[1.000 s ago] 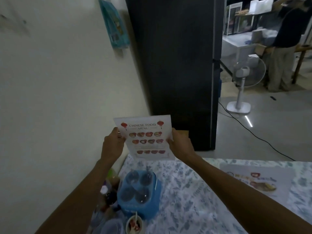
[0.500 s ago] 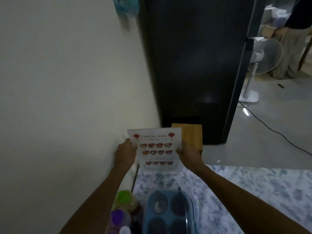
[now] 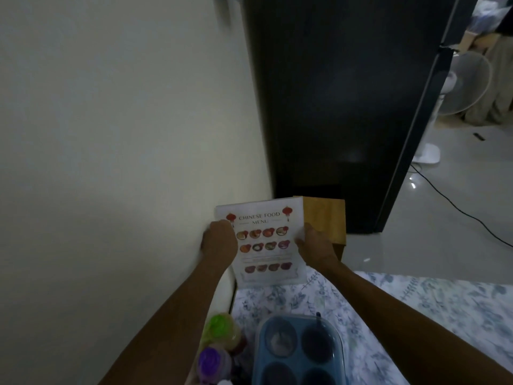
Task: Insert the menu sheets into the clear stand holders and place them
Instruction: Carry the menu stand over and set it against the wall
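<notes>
A white "Chinese Food Menu" sheet in its clear stand holder (image 3: 265, 245) stands upright at the far left corner of the table, its foot at the floral tablecloth (image 3: 402, 307). My left hand (image 3: 219, 243) grips its left edge and my right hand (image 3: 316, 244) grips its right edge. The printed side faces me. The holder's base is hard to make out in the dim light.
A blue lidded tray with round wells (image 3: 299, 354) sits near me. Jars with green (image 3: 220, 327) and purple (image 3: 212, 359) lids stand by the wall. Beyond the table are a wooden stool (image 3: 324, 220), a black fridge (image 3: 347, 107) and a white fan (image 3: 458, 87).
Both hands have carried the menu down and away from me, from chest height to the far left table corner. The view has tilted left toward the wall.
</notes>
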A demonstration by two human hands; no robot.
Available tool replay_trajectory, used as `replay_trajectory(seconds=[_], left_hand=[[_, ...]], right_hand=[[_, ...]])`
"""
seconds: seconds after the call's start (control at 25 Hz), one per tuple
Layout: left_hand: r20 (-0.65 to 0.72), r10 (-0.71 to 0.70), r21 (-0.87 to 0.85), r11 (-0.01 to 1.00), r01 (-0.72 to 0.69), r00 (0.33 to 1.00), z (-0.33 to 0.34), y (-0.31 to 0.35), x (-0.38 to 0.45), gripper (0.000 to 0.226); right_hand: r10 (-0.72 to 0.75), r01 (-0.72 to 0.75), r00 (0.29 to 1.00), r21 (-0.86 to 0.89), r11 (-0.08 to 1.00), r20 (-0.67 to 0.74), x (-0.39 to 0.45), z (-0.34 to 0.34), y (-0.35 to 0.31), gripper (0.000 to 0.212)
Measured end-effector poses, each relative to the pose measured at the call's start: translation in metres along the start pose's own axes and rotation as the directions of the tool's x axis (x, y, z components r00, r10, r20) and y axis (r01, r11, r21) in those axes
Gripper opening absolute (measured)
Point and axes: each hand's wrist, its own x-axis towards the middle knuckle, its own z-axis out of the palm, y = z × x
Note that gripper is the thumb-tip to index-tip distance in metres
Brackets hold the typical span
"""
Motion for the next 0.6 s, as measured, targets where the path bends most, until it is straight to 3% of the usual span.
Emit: replay_trajectory(seconds=[0.16, 0.6], left_hand=[[-0.029, 0.053, 0.141, 0.989, -0.048, 0.998, -0.001, -0.002, -0.012, 0.020], [-0.042, 0.101, 0.043, 0.994, -0.100, 0.994, 0.002, 0.015, -0.009, 0.016]], right_hand=[[-0.002, 0.002, 1.000, -0.025, 1.000, -0.026, -0.004, 0.004, -0.001, 0.029], [0.010, -0.007, 0.996, 0.035, 0.999, -0.090, -0.016, 0.019, -0.003, 0.016]])
